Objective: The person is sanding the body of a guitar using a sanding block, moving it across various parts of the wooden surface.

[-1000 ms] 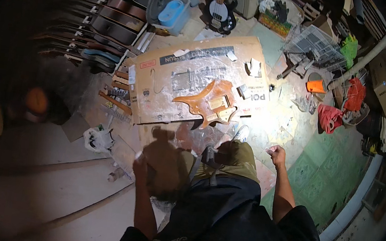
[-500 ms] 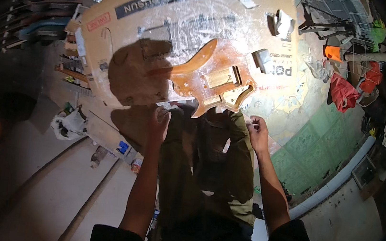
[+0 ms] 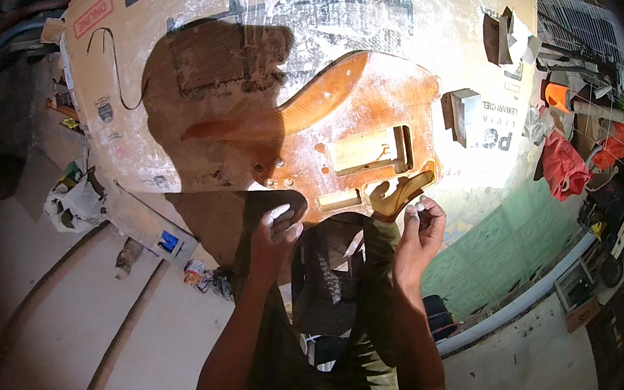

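Observation:
An electric guitar body [image 3: 398, 93] of orange-brown wood lies on a flattened cardboard sheet [image 3: 115, 120], dusted with white powder. Its rectangular cavities face up, and its long horn [image 3: 325, 91] points left into my shadow. My left hand [image 3: 274, 237] hovers by the near left edge of the body, thumb and fingers apart, with white dust on the tips. Close to the near right edge, beside the curved cavity, is my right hand [image 3: 419, 239]. Its fingers are curled in toward the thumb; whether anything small is between them cannot be made out.
A grey-sided block [image 3: 462, 116] and folded paper [image 3: 517, 45] lie on the cardboard to the right. Red cloth [image 3: 563, 163] and a pale pipe [image 3: 503, 316] are further right. At left are a white plastic bag [image 3: 76, 201] and several dark guitar-like shapes [image 3: 18, 22].
My head has come closer to the guitar body, which looks larger. Both hands have risen from beside my legs to the body's near edge, and the left fingers have spread.

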### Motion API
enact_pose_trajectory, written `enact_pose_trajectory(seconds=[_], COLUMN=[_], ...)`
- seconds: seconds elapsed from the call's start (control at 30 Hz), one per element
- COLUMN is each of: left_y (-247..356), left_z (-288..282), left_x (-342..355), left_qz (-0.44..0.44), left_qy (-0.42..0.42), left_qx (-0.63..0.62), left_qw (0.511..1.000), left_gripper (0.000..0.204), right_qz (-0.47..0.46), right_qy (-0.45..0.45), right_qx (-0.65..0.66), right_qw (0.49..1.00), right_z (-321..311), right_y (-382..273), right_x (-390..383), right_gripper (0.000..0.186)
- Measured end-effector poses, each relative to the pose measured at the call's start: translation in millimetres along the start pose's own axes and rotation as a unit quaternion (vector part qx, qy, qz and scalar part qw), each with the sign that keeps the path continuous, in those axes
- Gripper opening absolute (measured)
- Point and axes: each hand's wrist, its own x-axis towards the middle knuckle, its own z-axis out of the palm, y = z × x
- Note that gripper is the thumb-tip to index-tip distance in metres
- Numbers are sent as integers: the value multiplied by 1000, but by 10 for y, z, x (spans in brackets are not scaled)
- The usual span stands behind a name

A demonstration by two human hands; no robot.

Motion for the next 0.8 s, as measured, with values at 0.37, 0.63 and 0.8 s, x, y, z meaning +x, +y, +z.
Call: enact_pose_trajectory(seconds=[0.37,0.63,0.8], left_y=[53,446,1237], left_z=[131,101,-378], left_x=[176,-72,-538], left_qz=[-16,77,-14], left_qy=[-63,-17,-2], left_qx=[1,182,156], left_qw=[998,980,988], left_gripper=[69,66,49], right_qz=[-69,-130,17], right_qy=[30,-46,-122], right_qx=[-227,-256,-171], right_qw=[971,957,978], right_z=[87,-78,-245], right_y=[-107,-382,-828], right_x=[465,503,555], right_gripper=[57,36,21])
